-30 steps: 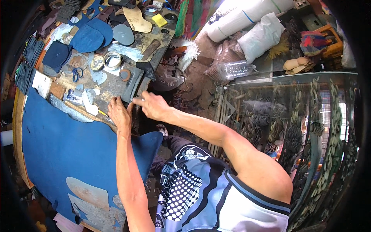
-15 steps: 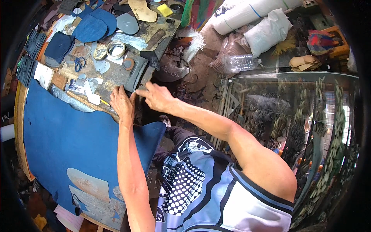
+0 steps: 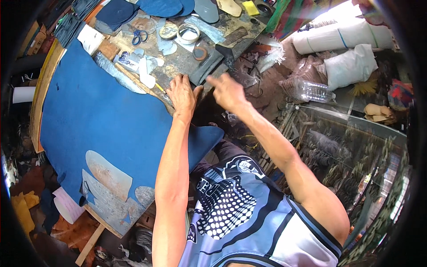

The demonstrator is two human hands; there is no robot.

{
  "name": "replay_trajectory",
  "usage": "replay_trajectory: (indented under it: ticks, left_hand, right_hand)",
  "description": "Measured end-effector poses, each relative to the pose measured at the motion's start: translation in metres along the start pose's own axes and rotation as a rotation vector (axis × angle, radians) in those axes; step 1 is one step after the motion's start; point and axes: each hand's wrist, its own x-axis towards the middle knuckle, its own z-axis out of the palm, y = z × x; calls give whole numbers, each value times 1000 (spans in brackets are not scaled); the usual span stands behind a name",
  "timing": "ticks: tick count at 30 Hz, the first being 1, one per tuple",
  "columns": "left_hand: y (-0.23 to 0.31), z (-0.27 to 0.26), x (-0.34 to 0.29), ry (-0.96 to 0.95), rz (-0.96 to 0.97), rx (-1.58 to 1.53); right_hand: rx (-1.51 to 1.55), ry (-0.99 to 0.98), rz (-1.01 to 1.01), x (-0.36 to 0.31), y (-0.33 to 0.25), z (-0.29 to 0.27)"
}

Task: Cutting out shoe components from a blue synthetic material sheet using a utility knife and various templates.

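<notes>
Lying along the edge of the scuffed wooden worktable [image 3: 175, 67], the dark grey oblong block [image 3: 207, 69] is approached from two sides. Left of the block, the bare left hand [image 3: 182, 99] is laid palm down, fingers outstretched, none clenched — prob. so things are steadied there. At the block's near end, the bare right hand [image 3: 229, 92] is held half-curled w/ forefinger pointed in; whether anything's pinched can't be told, b/c the fingertips are too small & blurred. Elbow room is presumably gained by the edge spot. Left of & nearer than the block, the broad blue leather-like sheet [image 3: 106, 102] is spread; a pale grey rounded flat piece [image 3: 109, 175] is laid on it, maybe as pattern or weight. Just beyond the block, a flat brown ring [image 3: 205, 54] is set. Left of the block, a thin yellow pencil [image 3: 160, 88] is placed near the left fingertips — handy, presumably. Farther left, blue-handled scissors [image 3: 140, 34] are parked, prob. out of the way.
</notes>
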Motion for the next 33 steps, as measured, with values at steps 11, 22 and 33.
replay_trajectory:
  ticks: [11, 22, 33]
  left_hand:
    - [-2, 4, -2, 42, 27, -37]
    - [0, 4, 1, -2, -11, -32]
    - [-1, 5, 2, -6, -31, -30]
  right_hand:
    - [176, 168, -24, 3, 19, -3]
    - [725, 23, 153, 1, 14, 9]
    - [666, 308, 12, 15, 30, 35]
